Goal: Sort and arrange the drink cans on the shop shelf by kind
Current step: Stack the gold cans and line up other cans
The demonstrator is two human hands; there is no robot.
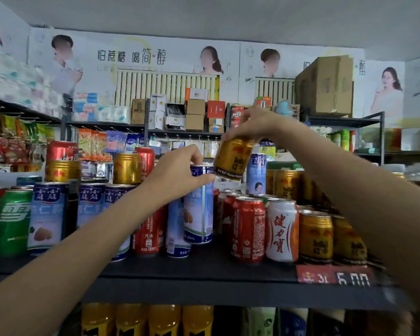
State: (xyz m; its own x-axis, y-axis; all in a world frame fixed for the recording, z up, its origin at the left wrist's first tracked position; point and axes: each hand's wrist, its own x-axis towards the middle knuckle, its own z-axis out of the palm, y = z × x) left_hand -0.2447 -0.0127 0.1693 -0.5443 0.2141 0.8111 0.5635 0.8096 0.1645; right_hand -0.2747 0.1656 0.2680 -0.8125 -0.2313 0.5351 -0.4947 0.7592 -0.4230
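Gold metal, ribbed at the shoulder and printed in red, the short drink can point(233, 158) hangs tilted in the air, pinched by its top rim in the curled fingers of the right hand point(251, 123). It hovers above the row of red cola cans point(247, 229) that stand on the black shop shelf point(204, 275). Just left of the gold can, the left hand point(177, 175) grips the top of a tall blue-and-white slim can point(199, 209), thumb and fingers closed round its rim; whether this can touches the shelf I cannot tell. Another tall blue-and-white can point(255, 173) stands just right of the gold can, farther back. Below and to the right of the gold can stand a white can with red characters point(282, 231) and more gold cans point(315, 238). Far left of it sits a green can point(14, 221).
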